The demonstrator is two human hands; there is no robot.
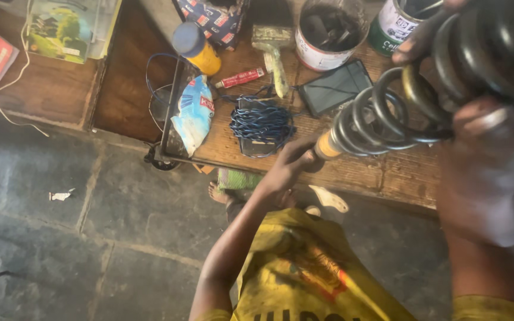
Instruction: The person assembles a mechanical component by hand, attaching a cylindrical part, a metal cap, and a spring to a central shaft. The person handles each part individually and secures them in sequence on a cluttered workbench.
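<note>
A large black coil spring [400, 107] on a strut with a yellow lower end runs from the frame's 3 o'clock up to 1 o'clock, above a worn wooden bench [388, 175]. The left hand [292, 163] closes around the yellow end near centre; the right hand [486, 160], at 3 o'clock, wraps the upper coils, blurred and close to the lens. On the bench lie a bundle of blue cord [262, 123], a dark tablet-like slab [335, 87], a paintbrush [273, 50], a red tube [240, 78], two open tins [328, 32] at 12 o'clock and a yellow bottle with a blue cap [196, 47]. Grey stone slabs [90, 238] pave the floor toward 7 o'clock.
</note>
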